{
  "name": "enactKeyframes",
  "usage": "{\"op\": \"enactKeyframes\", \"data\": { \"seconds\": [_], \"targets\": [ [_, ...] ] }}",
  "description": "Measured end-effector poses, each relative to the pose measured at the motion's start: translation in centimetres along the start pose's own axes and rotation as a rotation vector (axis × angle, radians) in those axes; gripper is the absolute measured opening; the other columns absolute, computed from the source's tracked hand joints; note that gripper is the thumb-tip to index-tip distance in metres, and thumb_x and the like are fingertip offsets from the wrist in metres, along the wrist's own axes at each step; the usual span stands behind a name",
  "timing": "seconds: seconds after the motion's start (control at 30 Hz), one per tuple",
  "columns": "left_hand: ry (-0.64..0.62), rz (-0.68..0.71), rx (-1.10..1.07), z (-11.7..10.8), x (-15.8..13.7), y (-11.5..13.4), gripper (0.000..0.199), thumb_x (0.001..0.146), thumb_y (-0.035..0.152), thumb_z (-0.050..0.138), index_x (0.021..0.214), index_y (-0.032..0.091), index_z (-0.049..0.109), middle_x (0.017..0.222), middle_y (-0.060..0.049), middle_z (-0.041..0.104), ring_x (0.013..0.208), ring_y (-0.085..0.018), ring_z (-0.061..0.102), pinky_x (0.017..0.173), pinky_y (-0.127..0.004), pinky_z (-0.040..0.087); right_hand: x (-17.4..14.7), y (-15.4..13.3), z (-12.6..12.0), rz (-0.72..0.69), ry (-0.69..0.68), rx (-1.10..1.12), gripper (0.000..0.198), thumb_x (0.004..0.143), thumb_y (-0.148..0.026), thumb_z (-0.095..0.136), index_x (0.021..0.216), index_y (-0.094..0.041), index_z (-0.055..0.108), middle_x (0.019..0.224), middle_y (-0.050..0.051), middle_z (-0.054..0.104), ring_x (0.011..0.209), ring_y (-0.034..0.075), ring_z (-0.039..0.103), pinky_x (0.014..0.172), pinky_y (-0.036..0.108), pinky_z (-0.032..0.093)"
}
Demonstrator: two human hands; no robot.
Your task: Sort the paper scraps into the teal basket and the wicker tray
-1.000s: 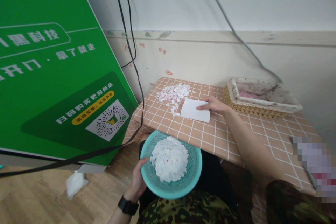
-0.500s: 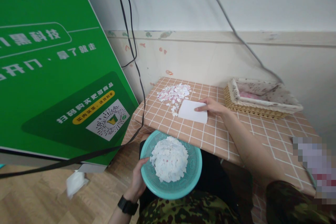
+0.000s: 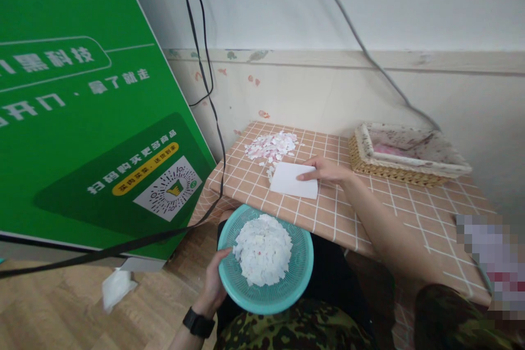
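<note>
My left hand (image 3: 214, 279) grips the left rim of a teal plastic colander (image 3: 302, 262), held below the table's front edge over my lap. White paper scraps (image 3: 262, 251) are heaped inside it. Above the table, my right hand (image 3: 324, 170) pinches a white card (image 3: 292, 179) at its right side, thumb on top and fingers behind. A few loose scraps (image 3: 270, 171) lie at the card's left edge. Behind it on the table is a spread pile of white and pinkish paper scraps (image 3: 272, 145).
A wicker basket (image 3: 394, 172) with a cloth liner stands on the checked tablecloth (image 3: 353, 219) against the wall. Left is a large green panel (image 3: 102, 120), with a black strap (image 3: 217, 175) hanging in front. A white plastic bag (image 3: 117, 288) lies on the floor.
My right hand has moved the card a little left and toward the table's front edge. The colander stays in my left hand, almost unmoved.
</note>
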State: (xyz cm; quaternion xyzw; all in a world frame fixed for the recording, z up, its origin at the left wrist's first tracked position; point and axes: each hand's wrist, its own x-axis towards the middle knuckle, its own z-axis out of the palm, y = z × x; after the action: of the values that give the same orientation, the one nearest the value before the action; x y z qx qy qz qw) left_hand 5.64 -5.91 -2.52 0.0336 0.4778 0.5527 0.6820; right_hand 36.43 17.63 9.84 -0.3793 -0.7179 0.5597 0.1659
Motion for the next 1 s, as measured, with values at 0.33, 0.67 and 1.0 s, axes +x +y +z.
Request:
{"op": "enactKeyframes", "data": {
  "seconds": [0.33, 0.67, 1.0],
  "targets": [
    [0.017, 0.011, -0.035, -4.1, 2.4, -0.9, 0.019, 0.066, 0.024, 0.065, 0.075, 0.009, 0.072, 0.069, -0.009, 0.074, 0.063, -0.025, 0.067, 0.067, -0.036, 0.053, -1.4, 0.8, -3.6, 0.032, 0.138, -0.237, 0.031, 0.062, -0.04, 0.071, 0.077, -0.013, 0.07, 0.062, 0.003, 0.064, 0.051, 0.012, 0.055, 0.044, 0.022, 0.042],
    [0.093, 0.031, -0.036, -4.2, 2.8, -1.6, 0.016, 0.062, 0.021, 0.066, 0.073, 0.01, 0.072, 0.066, -0.009, 0.074, 0.06, -0.025, 0.067, 0.064, -0.035, 0.053, -0.5, 1.2, -2.8, 0.036, 0.242, -0.075, 0.036, 0.06, -0.039, 0.073, 0.085, -0.013, 0.07, 0.07, 0.006, 0.067, 0.055, 0.013, 0.057, 0.043, 0.022, 0.042],
    [0.11, 0.052, -0.029, -4.5, 3.2, -1.8, 0.013, 0.06, 0.022, 0.067, 0.065, 0.011, 0.071, 0.062, -0.008, 0.073, 0.057, -0.024, 0.066, 0.063, -0.035, 0.053, 1.7, 2.3, 0.5, 0.072, 0.205, 0.174, 0.043, 0.06, -0.036, 0.075, 0.094, -0.011, 0.068, 0.081, 0.011, 0.069, 0.066, 0.018, 0.063, 0.053, 0.026, 0.05]
  ]
}}
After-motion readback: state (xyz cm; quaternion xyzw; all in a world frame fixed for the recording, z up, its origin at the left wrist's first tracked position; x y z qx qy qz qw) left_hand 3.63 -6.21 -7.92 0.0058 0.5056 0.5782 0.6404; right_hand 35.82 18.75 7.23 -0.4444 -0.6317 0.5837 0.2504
